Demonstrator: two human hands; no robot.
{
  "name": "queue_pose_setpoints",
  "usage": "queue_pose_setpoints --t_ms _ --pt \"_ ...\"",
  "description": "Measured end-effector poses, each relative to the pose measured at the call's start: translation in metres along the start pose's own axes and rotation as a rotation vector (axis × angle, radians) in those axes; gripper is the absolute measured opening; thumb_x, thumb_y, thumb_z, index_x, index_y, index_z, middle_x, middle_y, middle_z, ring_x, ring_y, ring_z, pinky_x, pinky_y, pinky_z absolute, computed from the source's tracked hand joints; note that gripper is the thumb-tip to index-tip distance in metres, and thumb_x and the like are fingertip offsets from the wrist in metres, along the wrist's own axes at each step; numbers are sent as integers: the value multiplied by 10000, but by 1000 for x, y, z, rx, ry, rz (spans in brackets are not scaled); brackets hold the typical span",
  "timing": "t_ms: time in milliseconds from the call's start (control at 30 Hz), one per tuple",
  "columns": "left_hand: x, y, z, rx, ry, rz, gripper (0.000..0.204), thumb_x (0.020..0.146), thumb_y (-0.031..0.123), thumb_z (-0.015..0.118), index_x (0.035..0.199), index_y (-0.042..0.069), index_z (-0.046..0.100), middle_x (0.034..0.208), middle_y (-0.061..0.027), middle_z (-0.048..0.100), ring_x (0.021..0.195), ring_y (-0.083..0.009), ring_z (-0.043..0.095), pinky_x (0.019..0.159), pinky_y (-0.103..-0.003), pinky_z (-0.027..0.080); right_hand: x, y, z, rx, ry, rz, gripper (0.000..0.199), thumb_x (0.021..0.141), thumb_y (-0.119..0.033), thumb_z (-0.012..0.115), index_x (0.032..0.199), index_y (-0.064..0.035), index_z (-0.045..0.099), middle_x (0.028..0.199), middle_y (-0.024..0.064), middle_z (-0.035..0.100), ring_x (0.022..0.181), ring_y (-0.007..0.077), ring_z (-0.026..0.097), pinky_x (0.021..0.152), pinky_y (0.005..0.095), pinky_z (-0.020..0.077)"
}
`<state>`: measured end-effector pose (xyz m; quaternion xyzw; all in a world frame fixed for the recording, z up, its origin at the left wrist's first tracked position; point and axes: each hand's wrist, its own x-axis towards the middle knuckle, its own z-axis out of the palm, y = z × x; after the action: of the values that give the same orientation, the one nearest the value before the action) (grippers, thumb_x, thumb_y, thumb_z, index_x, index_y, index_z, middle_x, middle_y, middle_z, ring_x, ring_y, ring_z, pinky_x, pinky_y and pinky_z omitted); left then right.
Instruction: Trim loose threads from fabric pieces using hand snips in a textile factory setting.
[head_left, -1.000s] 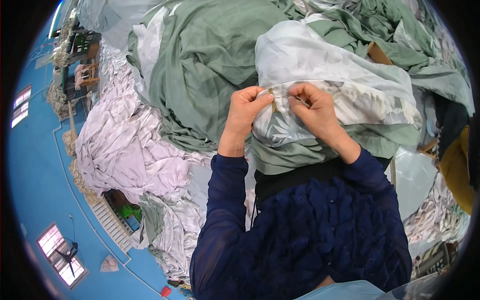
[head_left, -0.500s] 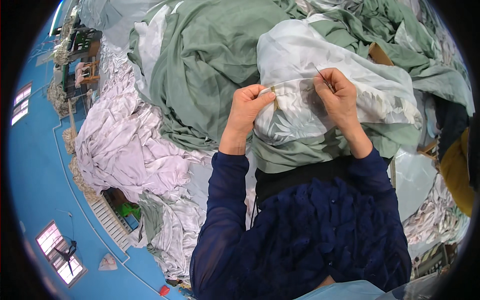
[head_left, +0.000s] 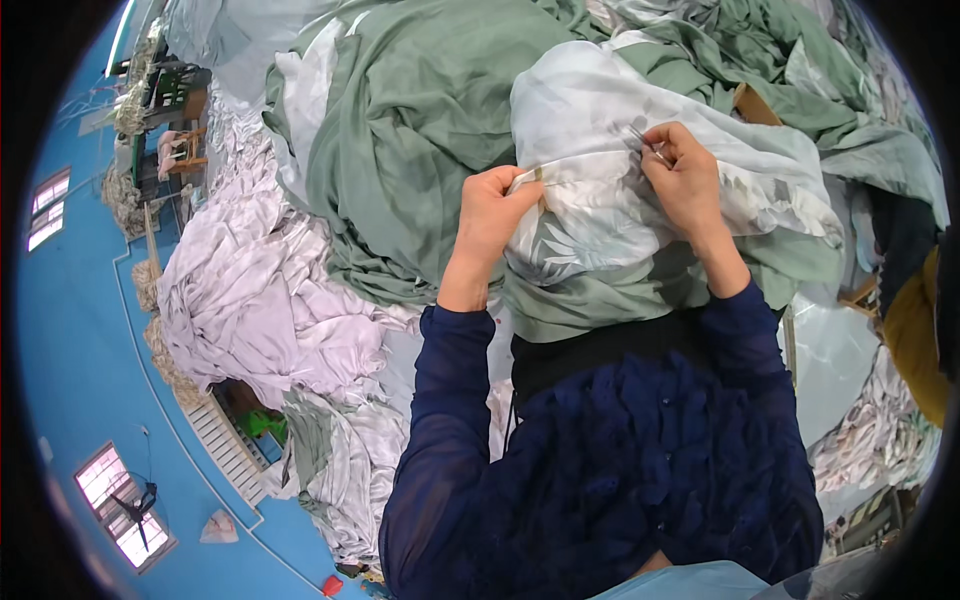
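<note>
My left hand [head_left: 490, 214] pinches the stitched edge of a white fabric piece [head_left: 585, 105] between thumb and fingers. Grey-green leaves are printed on this cloth, and its green side [head_left: 590, 310] hangs over my lap. Closed around a small, thin metal tool [head_left: 638, 134], my right hand [head_left: 684, 182] is held just over the white cloth. The tool looks like thread snips, its slender tips pointing up and left; my fingers hide most of it. A short brownish strip [head_left: 541, 176] shows at the seam beside my left thumb.
A large heap of green fabric [head_left: 420, 110] lies beyond my left hand. Crumpled pale lilac cloth [head_left: 260, 290] is piled at the left. More green fabric [head_left: 790, 60] lies at the far right, near a brown cardboard edge [head_left: 755, 105]. A mustard-coloured item [head_left: 915, 340] stands at the right rim.
My right hand has risen slightly and shifted right with the metal tool, whose angle has changed. My left hand keeps its pinch, turned slightly, and the white cloth between the hands has creased differently.
</note>
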<state>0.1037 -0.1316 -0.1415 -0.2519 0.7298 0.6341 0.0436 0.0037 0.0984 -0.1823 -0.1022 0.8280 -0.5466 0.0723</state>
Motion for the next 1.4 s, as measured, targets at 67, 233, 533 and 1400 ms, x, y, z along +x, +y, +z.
queue_pose_setpoints --t_ms 67,233,533,1400 --pt "-2 -1 2 -42 -4 -10 117 800 82 670 803 -34 684 698 39 610 638 -20 484 576 -208 389 0 2 -7 66 -21 4 133 857 -61 679 976 -19 637 618 -8 535 572 71 459 610 239 437" --pt "-9 2 7 -28 -44 24 81 791 47 699 832 -20 680 729 35 619 636 -21 482 580 -212 391 -3 13 -13 -98 -207 -132 175 810 -19 697 971 -43 631 655 38 581 590 120 526 600 250 443" --pt "-39 -23 7 756 345 1126 210 639 -45 710 813 66 669 786 -42 623 594 -237 596 521 -329 465 -43 19 -29 -111 72 -357 244 715 61 703 911 -47 604 718 91 621 638 193 624 602 292 486" --pt "-75 -26 17 653 464 858 226 720 -61 646 921 36 680 857 -114 681 720 -319 665 637 -374 537 -105 -12 -168 -181 421 -343 139 857 66 699 949 -12 629 890 -9 633 796 63 572 741 185 452"
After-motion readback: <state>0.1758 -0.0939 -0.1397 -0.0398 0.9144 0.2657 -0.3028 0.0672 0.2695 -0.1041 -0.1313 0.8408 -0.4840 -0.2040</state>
